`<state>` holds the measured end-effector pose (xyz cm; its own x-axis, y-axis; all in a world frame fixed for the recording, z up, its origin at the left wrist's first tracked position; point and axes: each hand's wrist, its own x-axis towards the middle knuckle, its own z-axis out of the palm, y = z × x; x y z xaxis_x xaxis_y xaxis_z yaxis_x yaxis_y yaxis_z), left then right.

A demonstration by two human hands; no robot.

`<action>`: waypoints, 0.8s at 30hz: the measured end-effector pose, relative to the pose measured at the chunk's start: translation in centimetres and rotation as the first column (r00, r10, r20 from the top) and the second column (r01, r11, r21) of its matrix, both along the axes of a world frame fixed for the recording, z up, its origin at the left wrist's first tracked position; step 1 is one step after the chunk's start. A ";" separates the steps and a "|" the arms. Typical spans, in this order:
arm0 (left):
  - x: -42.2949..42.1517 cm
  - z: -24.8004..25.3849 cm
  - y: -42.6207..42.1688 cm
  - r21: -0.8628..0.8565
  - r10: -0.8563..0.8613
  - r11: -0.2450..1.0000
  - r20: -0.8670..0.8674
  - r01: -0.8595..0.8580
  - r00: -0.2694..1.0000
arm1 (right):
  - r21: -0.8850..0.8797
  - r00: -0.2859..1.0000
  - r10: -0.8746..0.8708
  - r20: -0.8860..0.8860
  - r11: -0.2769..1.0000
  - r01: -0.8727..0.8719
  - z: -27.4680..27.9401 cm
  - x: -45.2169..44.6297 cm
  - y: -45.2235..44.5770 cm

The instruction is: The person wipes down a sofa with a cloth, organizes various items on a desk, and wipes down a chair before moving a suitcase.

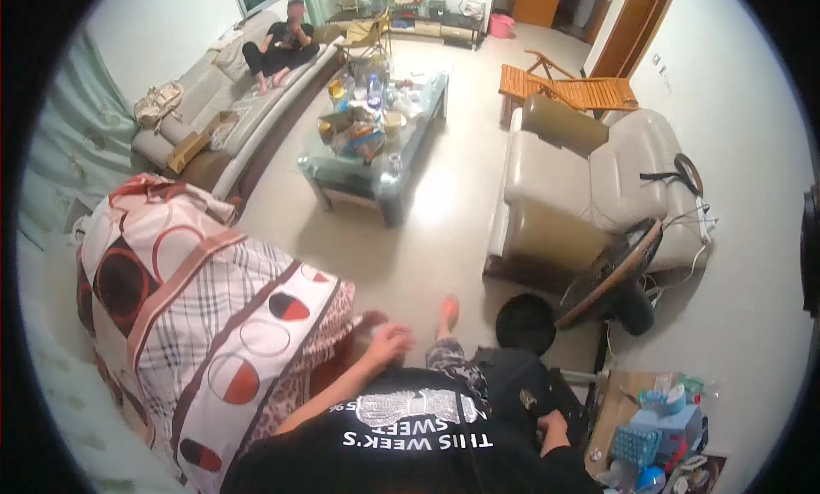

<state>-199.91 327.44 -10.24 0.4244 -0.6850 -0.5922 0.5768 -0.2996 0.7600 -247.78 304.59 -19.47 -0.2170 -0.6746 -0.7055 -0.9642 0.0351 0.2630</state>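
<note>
My left hand [390,344] is held out in front of my body with its fingers apart and nothing in them. Just left of it is a large patterned cover [218,323] with circles and checks, draped over something hidden; its leopard-print edge [333,319] hangs closest to the hand. My right hand [553,424] is low at my right side, its fingers curled at the edge of a black cloth [504,387] with a small gold emblem. The black shirt [418,460] I wear has white lettering and a silver bow. One bare foot [449,308] shows on the floor.
A cluttered glass table [342,171] stands ahead. A person [286,46] sits on the long sofa [201,97]. To the right are an armchair sofa [589,169], a fan [619,272], a round black stool [525,321] and a box of items [658,426].
</note>
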 end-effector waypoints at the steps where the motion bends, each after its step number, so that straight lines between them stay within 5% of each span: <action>1: 1.0 -0.8 -1.8 -0.011 -0.013 1.000 -0.002 0.013 1.000 | 0.023 0.998 0.060 0.011 0.998 -0.060 -0.3 -0.3 -0.1; 2: 2.1 -0.9 -3.8 0.002 -0.051 0.999 0.014 0.051 0.999 | 0.043 0.992 0.121 0.020 0.992 -0.122 -0.9 -0.6 -0.6; 4: 3.8 -1.2 -8.2 -0.003 -0.074 0.997 0.005 0.074 0.997 | 0.177 0.996 -0.017 -0.085 0.984 0.032 -1.3 1.8 -4.4; 5: 4.8 -1.3 -10.5 -0.021 -0.087 0.996 -0.014 0.087 0.996 | 0.198 0.999 -0.004 -0.034 0.980 0.010 -3.1 -3.1 -2.1; 11: 8.8 -0.9 -24.4 -0.026 -0.364 0.926 0.195 0.376 0.911 | 0.373 0.981 0.053 0.185 0.920 -0.120 3.4 10.6 -6.2; 18: 12.2 2.8 -35.3 -0.171 -0.404 0.884 0.194 0.436 0.894 | 0.191 0.958 -0.014 0.285 0.981 -0.043 -1.8 11.0 -16.3; 24: 20.9 1.2 -37.9 -0.020 -0.452 0.879 0.279 0.476 0.847 | 0.020 0.874 -0.024 0.486 1.000 0.016 -6.8 20.6 -25.7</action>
<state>-178.99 289.58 -9.02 0.1737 -0.8830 -0.4360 0.1665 -0.4100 0.8967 -227.21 278.93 -26.31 0.1427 -0.6621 -0.7357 -0.9697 0.0555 -0.2381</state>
